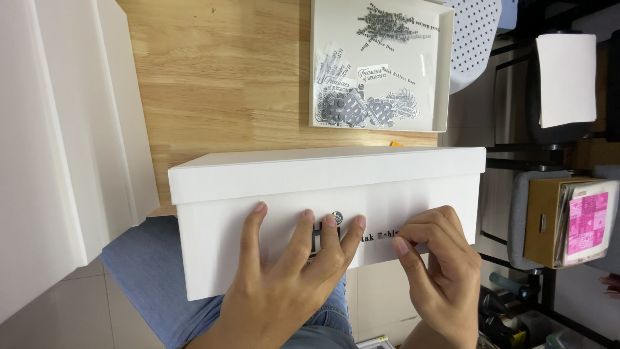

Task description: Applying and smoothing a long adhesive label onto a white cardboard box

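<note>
Left hand [284, 284] spread flat against lidded white box [258, 213] at wooden worktop's [226, 77] near edge; right hand [439, 258] fingertips pinching black lettering sticker [381, 237] on box's front.

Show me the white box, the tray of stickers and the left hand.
white box [271, 174], head view, on its lid's side.
tray [443, 77], head view, on its right rim.
left hand [284, 284], head view, on its back.
</note>
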